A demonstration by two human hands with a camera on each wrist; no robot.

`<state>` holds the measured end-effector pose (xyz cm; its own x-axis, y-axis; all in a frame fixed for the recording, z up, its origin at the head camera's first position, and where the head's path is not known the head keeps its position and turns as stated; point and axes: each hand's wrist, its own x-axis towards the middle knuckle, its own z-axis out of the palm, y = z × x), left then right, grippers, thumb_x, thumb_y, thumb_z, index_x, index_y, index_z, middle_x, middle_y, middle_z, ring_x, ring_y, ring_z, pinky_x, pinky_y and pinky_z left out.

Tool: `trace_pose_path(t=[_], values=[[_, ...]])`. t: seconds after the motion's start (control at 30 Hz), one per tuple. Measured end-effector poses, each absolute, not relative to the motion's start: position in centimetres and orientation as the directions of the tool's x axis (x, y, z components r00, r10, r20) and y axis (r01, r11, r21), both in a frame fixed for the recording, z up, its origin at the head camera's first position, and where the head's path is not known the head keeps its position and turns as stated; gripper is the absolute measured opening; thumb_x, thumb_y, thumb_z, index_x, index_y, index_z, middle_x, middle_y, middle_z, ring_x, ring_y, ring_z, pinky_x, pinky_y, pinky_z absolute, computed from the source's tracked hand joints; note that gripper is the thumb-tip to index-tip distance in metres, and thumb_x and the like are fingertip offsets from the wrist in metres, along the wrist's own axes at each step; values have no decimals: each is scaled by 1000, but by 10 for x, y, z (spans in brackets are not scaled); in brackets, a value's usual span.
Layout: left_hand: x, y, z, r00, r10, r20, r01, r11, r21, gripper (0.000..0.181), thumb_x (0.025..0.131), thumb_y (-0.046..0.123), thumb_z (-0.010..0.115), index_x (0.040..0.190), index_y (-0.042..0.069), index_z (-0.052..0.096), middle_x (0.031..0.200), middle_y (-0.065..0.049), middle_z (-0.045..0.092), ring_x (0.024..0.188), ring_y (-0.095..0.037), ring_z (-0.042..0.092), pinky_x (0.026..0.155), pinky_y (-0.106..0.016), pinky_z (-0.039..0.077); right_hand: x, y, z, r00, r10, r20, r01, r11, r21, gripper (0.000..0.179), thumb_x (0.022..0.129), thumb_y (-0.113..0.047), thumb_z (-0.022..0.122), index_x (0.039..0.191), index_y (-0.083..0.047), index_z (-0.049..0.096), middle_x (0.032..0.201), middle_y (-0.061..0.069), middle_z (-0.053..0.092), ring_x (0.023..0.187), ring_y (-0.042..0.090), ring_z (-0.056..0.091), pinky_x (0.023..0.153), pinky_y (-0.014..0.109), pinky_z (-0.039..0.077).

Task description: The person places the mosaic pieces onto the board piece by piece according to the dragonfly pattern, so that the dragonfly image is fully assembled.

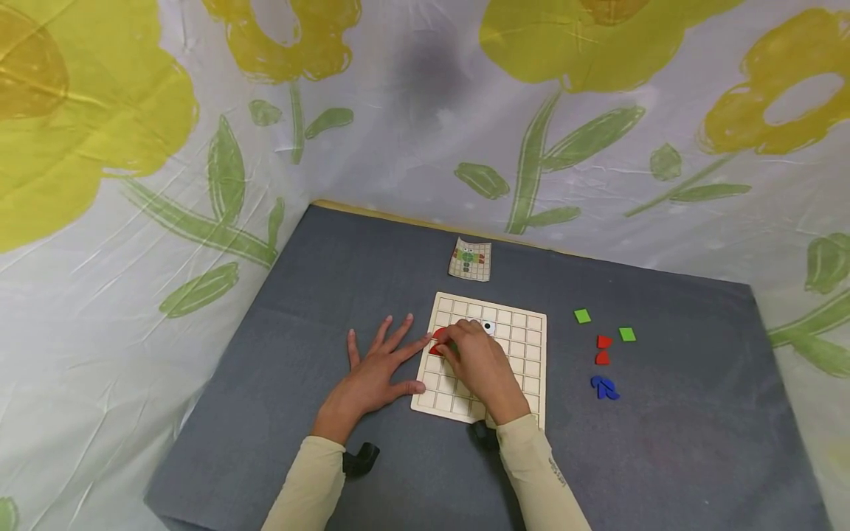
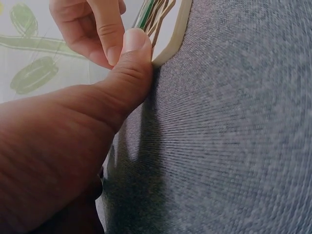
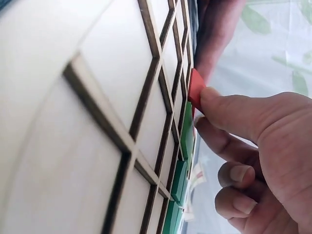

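A wooden grid board (image 1: 533, 366) lies on the table, and my left hand (image 1: 374, 376) spreads its fingers at its left edge. The thumb and a fingertip touch that edge. Over the board's left side, my right hand (image 1: 483, 365) pinches a flat red piece (image 3: 196, 87) between thumb and forefinger. In the head view another red piece (image 1: 439, 332) shows just beside the fingertips. Green pieces (image 3: 186, 134) and dark green pieces (image 3: 179, 179) sit in the grid, largely hidden by the right hand from above. A white tile with a black dot (image 1: 488, 327) shows past the knuckles.
A picture card (image 1: 470, 259) with a coloured grid pattern lies behind the board. To the right are two lime green tiles (image 1: 582, 316), two red pieces (image 1: 603, 358) and a cluster of blue pieces (image 1: 603, 387). Flower-printed cloth (image 1: 412, 162) hangs behind the grey table (image 1: 677, 428).
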<state>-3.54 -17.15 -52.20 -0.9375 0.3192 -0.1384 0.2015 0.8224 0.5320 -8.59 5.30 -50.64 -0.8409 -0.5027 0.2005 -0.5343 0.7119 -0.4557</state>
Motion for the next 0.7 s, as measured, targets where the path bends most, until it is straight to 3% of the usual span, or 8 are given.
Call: trace_pose_path(t=[0.27,0.7], values=[[-36,-172,-522,-936,322,-143,202,822,532,90,88,62,74,166,39,36,178,-1,12,164,-38,1,112,-84,-14,-86,52,-506,-832,-511,215,-553,736,-391,16,93,-25,85,103,-13,82,97,-2,60,90,15,63,73,32,60],[-35,-172,-523,-938,321,-133,204,819,536,89,87,62,75,165,38,37,178,0,13,164,-38,1,112,-84,-15,-84,53,-507,-832,-515,206,-554,761,-338,15,92,-26,86,99,-13,84,95,-1,58,88,14,63,72,31,61]])
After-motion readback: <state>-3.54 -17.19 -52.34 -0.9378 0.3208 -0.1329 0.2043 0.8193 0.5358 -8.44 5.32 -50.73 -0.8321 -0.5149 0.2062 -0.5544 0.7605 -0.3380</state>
